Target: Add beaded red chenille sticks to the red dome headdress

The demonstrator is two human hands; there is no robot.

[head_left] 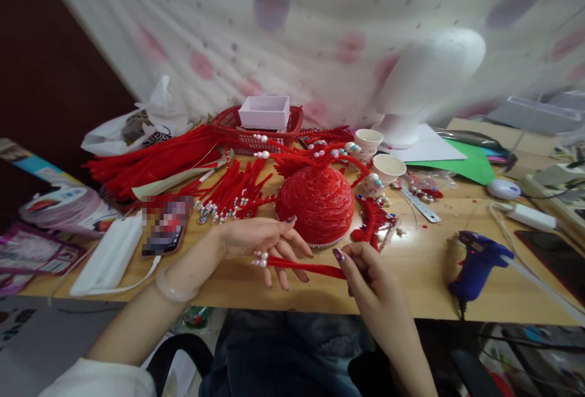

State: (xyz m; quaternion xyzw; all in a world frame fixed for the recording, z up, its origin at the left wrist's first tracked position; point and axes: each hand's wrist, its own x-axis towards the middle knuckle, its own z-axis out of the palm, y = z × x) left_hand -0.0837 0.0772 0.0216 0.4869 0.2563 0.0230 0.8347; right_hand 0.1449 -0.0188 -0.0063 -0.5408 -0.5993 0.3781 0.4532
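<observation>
My right hand (pixel 368 275) pinches one end of several red pipe cleaners (pixel 315 268), held level above the table's front edge. Pink and white pearl beads (pixel 260 259) tip their other end. Beside that end is my left hand (pixel 278 250), its fingers spread, the stems passing in front of its palm and fingers; whether it touches them I cannot tell. Just behind both hands stands a round red headpiece (pixel 315 208) with a ridged surface and a silver trim along the bottom. Beaded red stems (pixel 315 154) fan out from its top.
Bead-tipped red stems (pixel 233 193) and a phone (pixel 167 225) lie left. Behind are a red basket (pixel 228 122), a bundle of red pipe cleaners (pixel 155 159), paper cups (pixel 387 168) and a white foam head (pixel 429 80). A blue glue gun (pixel 478 266) rests right.
</observation>
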